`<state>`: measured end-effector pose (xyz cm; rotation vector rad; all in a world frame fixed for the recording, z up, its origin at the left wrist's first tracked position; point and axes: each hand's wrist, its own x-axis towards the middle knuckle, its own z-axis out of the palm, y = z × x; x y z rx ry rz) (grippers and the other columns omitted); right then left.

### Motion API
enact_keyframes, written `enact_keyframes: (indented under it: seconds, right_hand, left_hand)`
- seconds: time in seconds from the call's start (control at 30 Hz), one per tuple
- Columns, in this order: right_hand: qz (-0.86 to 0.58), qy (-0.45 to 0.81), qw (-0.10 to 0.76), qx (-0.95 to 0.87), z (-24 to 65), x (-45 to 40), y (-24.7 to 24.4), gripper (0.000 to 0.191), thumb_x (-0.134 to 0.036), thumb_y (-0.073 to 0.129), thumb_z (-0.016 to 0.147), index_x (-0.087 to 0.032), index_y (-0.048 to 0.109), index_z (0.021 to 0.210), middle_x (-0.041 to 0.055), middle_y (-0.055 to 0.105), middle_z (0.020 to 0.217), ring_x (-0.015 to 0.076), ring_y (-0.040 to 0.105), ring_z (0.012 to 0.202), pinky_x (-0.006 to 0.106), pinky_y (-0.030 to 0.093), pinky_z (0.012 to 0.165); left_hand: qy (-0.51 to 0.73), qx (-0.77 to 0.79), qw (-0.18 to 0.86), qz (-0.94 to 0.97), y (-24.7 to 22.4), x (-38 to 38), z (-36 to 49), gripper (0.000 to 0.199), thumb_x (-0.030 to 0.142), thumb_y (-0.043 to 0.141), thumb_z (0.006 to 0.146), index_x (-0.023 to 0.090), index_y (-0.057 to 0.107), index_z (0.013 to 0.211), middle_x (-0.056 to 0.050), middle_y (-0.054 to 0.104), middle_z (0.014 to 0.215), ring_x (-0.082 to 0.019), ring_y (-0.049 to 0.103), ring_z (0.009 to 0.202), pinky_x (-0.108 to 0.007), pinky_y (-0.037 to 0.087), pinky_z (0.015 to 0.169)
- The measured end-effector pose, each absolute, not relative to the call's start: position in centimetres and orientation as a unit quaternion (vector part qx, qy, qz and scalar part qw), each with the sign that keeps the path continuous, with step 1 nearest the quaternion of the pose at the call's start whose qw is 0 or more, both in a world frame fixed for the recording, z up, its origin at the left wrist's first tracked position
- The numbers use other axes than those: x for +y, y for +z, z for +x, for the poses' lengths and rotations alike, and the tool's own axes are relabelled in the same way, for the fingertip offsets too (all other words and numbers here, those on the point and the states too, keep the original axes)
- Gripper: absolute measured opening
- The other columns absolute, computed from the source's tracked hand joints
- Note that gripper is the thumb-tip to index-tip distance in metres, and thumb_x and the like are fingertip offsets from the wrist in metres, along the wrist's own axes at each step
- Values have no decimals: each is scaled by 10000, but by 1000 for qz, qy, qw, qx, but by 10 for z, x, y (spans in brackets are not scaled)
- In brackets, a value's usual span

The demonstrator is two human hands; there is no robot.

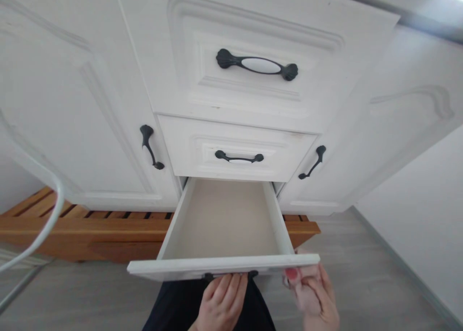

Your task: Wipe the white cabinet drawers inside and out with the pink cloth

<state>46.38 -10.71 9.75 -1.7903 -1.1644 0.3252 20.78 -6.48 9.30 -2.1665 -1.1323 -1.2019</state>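
An open, bare-bottomed drawer (231, 220) juts out from the white cabinet toward me. My left hand (222, 302) has its fingers curled over the dark handle (253, 274) on the drawer's front panel (224, 262). At the panel's right end, my right hand (323, 299) is closed on a pale pink cloth (307, 295) with a red spot on it. The cloth touches the right edge of the panel, and part of it shows behind the panel. Fingertips of both hands are partly hidden.
Two shut drawers with dark handles, an upper one (253, 94) and a middle one (188, 147), are above. Cabinet doors flank them. A wooden slatted bench (119, 229) runs beneath. A white cable (54, 215) hangs at left. A white wall (415, 205) stands right.
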Motion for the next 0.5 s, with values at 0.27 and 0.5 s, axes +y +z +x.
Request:
enact_keyframes:
  seconds: [0.27,0.5]
  right_hand:
    - [-719,225,490,-438,487,-85,28,353,-442,727,569,-204,809,816,153,749,1050,363,705,995,478,577,893]
    - [-715,232,485,-447,480,-79,45,315,-395,704,633,-215,805,871,135,730,1146,345,684,1068,457,566,927]
  left_hand:
    - [-313,-427,169,-831,110,9,201,398,309,527,928,221,593,1311,18,721,1182,-160,583,1084,-343,355,1031]
    - [-251,-457,113,-846,126,90,204,520,265,551,886,181,498,1397,-51,639,1335,-234,540,1206,-400,341,1095]
